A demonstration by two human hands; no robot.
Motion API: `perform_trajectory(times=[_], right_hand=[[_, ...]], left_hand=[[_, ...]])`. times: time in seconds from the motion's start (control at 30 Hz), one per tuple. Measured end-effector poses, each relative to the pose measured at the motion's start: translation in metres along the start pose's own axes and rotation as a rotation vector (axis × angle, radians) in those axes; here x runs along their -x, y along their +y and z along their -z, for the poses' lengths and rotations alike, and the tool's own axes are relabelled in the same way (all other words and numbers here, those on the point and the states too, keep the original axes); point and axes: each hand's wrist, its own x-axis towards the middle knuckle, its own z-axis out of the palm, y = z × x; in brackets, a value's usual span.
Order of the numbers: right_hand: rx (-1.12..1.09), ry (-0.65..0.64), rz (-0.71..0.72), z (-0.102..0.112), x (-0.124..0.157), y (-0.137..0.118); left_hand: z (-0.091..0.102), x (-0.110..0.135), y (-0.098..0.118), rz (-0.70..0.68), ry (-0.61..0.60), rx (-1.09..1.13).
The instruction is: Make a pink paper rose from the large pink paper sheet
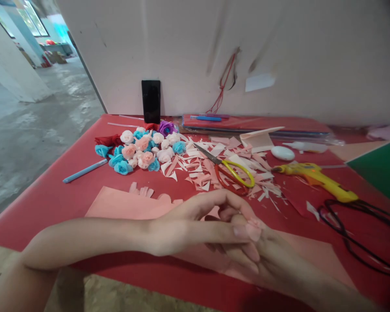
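Observation:
Both my hands meet over the near edge of the red table. My left hand reaches in from the left, fingers closed in a pinch. My right hand comes up from the lower right, its fingers curled. Between them they pinch a small pink paper piece, part rolled. Under them lies a pink paper sheet with a cut, scalloped edge.
A pile of paper roses in pink, white, blue and purple sits at the back left. Pink offcuts, scissors, a yellow glue gun with black cord, a blue pen and a black phone stand around.

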Motion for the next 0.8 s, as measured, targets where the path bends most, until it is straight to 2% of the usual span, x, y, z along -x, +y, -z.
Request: perform_trajectory(times=[0.1, 0.27, 0.43, 0.67, 0.8], right_hand=[[-0.043, 0.013, 0.062, 0.001, -0.002, 0.006], [-0.014, 0.033, 0.092, 0.005, 0.0, 0.011], [0.017, 0.084, 0.116, 0.003, 0.004, 0.01], [0.262, 0.055, 0.216, 0.009, 0.004, 0.008], [0.303, 0.044, 0.22, 0.011, 0.006, 0.007]], left_hand=[[0.0, 0.0, -0.001, 0.049, 0.032, 0.01], [0.0, 0.0, -0.002, 0.033, 0.008, 0.034], [0.0, 0.0, 0.001, 0.057, -0.007, -0.095], [0.006, 0.0, -0.002, -0.004, -0.035, -0.104], [0.007, 0.001, 0.0, 0.006, -0.039, -0.142]])
